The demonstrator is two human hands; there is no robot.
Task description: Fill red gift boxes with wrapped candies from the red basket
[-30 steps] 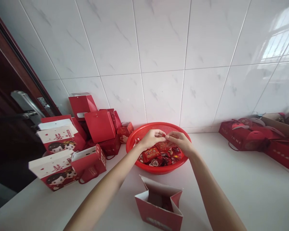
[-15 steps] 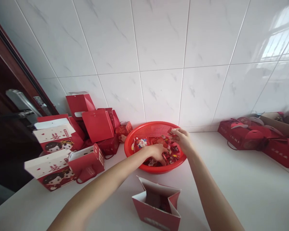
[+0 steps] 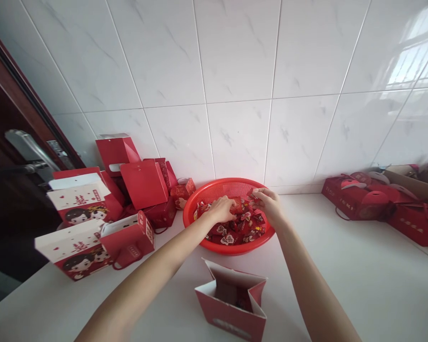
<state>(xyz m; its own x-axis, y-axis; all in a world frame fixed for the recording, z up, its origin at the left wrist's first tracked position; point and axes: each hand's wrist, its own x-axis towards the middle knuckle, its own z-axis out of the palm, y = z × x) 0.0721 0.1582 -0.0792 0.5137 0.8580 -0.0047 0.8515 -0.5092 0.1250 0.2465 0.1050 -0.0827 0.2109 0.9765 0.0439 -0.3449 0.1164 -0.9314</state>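
A round red plastic colander holds several small red-wrapped candies. My left hand is over the candies inside it, fingers bent and thumb apart, with no item visible in its grasp. At the colander's right rim, my right hand has its fingertips pinched on a small wrapped candy, partly covered by the fingers. In front of the colander, close to me, an open-topped red paper gift box stands upright. Its white inner flaps are spread, and dark red things inside are hard to make out.
Red and white gift boxes with cartoon figures and plain red boxes crowd the left side. More red handled boxes and an open cardboard box stand at the right. A tiled wall rises behind the white counter.
My left hand has moved back and left over the candies, uncovering those at the colander's front. My right hand has stayed near the right rim with its candy.
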